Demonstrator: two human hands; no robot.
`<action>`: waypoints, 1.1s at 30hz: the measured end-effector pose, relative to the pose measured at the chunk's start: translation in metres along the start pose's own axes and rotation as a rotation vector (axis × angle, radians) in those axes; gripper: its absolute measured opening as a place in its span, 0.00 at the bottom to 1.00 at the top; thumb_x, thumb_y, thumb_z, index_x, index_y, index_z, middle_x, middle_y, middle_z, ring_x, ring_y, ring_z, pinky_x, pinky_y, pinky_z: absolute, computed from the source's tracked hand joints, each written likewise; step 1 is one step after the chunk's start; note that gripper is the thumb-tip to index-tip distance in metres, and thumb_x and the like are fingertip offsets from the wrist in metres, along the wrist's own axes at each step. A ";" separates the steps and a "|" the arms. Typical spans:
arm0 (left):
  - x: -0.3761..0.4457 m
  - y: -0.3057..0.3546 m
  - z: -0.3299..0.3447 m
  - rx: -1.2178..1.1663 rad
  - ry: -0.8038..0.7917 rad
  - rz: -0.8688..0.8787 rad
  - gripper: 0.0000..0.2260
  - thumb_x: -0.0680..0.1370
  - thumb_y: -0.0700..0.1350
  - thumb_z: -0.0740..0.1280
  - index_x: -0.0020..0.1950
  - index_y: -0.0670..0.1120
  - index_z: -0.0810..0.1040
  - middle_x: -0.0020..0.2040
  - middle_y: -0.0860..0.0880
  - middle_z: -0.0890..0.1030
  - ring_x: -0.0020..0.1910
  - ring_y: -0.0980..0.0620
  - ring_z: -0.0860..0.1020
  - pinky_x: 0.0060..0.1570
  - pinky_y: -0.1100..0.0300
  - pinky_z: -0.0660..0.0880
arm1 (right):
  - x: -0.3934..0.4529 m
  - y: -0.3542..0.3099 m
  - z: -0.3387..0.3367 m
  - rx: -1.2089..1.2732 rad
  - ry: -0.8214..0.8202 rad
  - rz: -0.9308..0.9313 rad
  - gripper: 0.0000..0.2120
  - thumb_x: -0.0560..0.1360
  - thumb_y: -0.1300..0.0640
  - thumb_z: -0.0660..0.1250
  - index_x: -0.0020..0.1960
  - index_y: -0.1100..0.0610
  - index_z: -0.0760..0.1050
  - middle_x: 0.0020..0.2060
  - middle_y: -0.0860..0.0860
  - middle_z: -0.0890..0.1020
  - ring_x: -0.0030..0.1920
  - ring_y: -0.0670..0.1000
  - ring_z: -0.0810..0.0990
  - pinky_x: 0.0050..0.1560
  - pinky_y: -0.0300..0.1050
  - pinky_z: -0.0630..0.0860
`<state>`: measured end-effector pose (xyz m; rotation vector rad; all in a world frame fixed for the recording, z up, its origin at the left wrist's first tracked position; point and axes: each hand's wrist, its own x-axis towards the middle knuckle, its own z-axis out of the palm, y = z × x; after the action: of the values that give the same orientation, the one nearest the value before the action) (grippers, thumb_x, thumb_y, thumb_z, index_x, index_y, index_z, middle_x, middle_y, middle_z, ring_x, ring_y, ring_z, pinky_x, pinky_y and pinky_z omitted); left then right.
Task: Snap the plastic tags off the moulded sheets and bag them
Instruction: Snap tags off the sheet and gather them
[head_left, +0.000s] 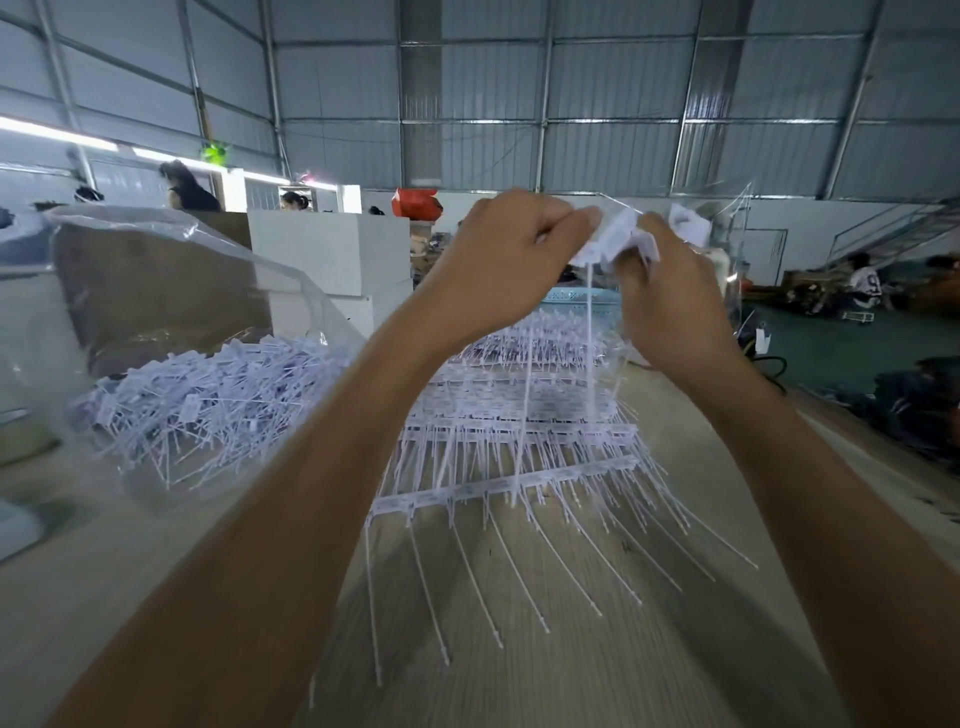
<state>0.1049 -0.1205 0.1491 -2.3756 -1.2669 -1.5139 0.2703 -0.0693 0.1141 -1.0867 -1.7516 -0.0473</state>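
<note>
Both my hands are raised above the table, close together. My left hand and my right hand both pinch a small bunch of white plastic tags, whose thin tails hang straight down between them. Below lies a stack of white moulded sheets with rows of tags and long thin tails fanning toward me. At the left stands a clear plastic bag, open at the top and holding a heap of loose white tags.
The wooden table runs forward under my arms. A pale blue basket sits behind the sheets, white boxes beyond the bag. More clear plastic hangs by my right hand. People sit on the floor at right and work at back left.
</note>
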 end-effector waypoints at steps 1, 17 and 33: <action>0.000 0.005 0.000 -0.071 0.006 0.024 0.22 0.84 0.50 0.61 0.32 0.43 0.70 0.28 0.45 0.70 0.27 0.53 0.68 0.36 0.56 0.74 | 0.000 0.010 -0.001 0.014 -0.017 0.079 0.10 0.85 0.53 0.57 0.63 0.55 0.73 0.50 0.54 0.82 0.47 0.57 0.81 0.50 0.56 0.78; -0.002 -0.029 0.017 -0.070 -0.011 0.049 0.09 0.85 0.52 0.58 0.51 0.48 0.67 0.36 0.48 0.81 0.30 0.43 0.71 0.41 0.41 0.80 | 0.000 -0.002 -0.018 0.934 -0.394 0.203 0.08 0.81 0.60 0.63 0.51 0.54 0.81 0.31 0.49 0.69 0.27 0.46 0.59 0.25 0.38 0.57; -0.005 -0.034 0.016 -0.043 0.066 -0.015 0.23 0.84 0.59 0.56 0.42 0.44 0.77 0.31 0.49 0.79 0.29 0.58 0.76 0.38 0.54 0.76 | -0.002 -0.006 -0.022 0.809 -0.307 0.112 0.05 0.82 0.62 0.64 0.52 0.58 0.79 0.32 0.51 0.73 0.26 0.44 0.65 0.25 0.37 0.62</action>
<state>0.0937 -0.0940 0.1245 -2.3248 -1.2541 -1.6257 0.2822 -0.0850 0.1257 -0.5979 -1.7145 0.8641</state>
